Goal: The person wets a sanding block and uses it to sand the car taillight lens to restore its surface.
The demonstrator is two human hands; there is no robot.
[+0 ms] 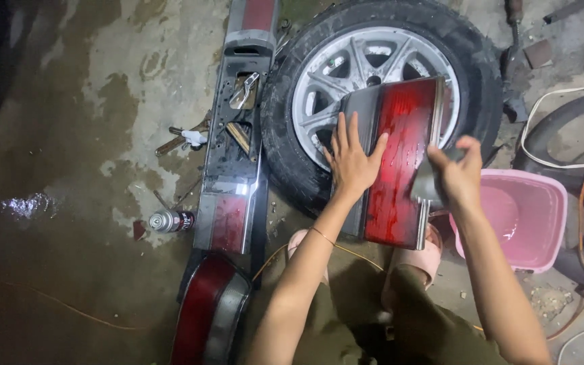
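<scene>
Tail lamp (400,162) leans upright against the wheel (373,74), its wet red lens facing up. Left hand (353,159) lies spread flat, bracing the lens; right hand (457,177) pinches what seems a grey sanding pad (429,181). Keep strokes flat, lens wet.

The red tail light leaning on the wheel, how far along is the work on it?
Looks done: the red tail light is wet all over. In hand: the left hand steadies it while the right hand holds a grey, blurred object against it. Left: another tail light lies untouched.
</scene>
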